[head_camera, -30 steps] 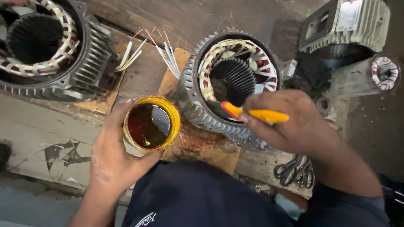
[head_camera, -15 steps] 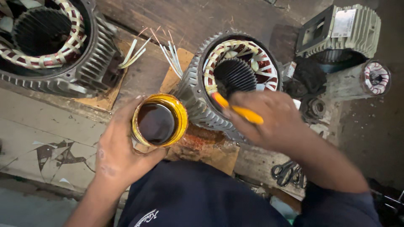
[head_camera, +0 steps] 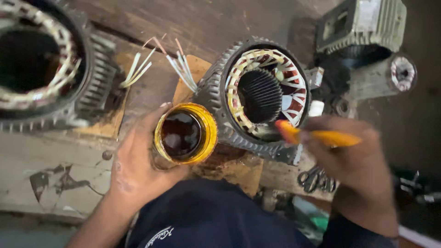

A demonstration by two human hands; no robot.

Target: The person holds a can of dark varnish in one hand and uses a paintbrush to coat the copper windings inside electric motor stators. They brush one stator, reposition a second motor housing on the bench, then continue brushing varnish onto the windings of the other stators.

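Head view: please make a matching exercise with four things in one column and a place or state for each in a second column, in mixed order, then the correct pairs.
Things:
1. container of dark liquid
2. orange-handled brush
3. scissors
4. finned stator with windings

Places or states:
A. lying on the bench below the right hand
B. held in the left hand
C. standing on brown cardboard, bore open upward
D. held in the right hand, tip at the windings

Pairs: 1-B, 2-D, 3-A, 4-C
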